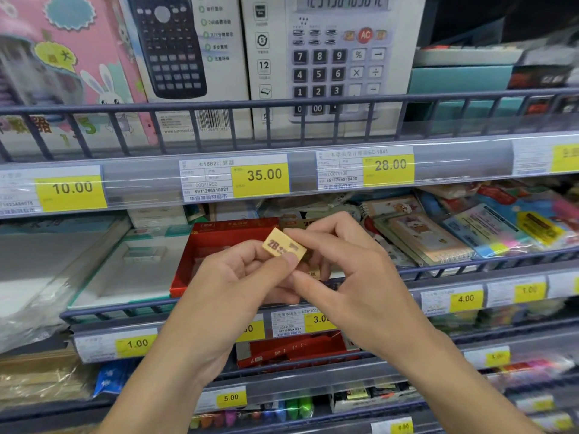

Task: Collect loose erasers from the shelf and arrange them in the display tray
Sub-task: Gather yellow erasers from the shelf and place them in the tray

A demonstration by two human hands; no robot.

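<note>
**One eraser in hand, tray still mostly bare**

A yellow 2B eraser (283,246) is held above the red tray (188,264) on the middle shelf (470,264). The left hand (238,277) pinches it between thumb and fingers, and the right hand (341,261) touches its far edge with fingertips. Few erasers appear inside the tray, so most arranging seems left.

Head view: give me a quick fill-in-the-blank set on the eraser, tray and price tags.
1. The eraser pinched by both the left hand and the right hand is printed with the mark ____.
2. The display tray behind the hands is coloured ____.
3. The price tag under the black scientific calculator box reads ____.
4. The price tag under the white desktop calculator box reads ____.

Missing words: 2B; red; 35.00; 28.00
</note>
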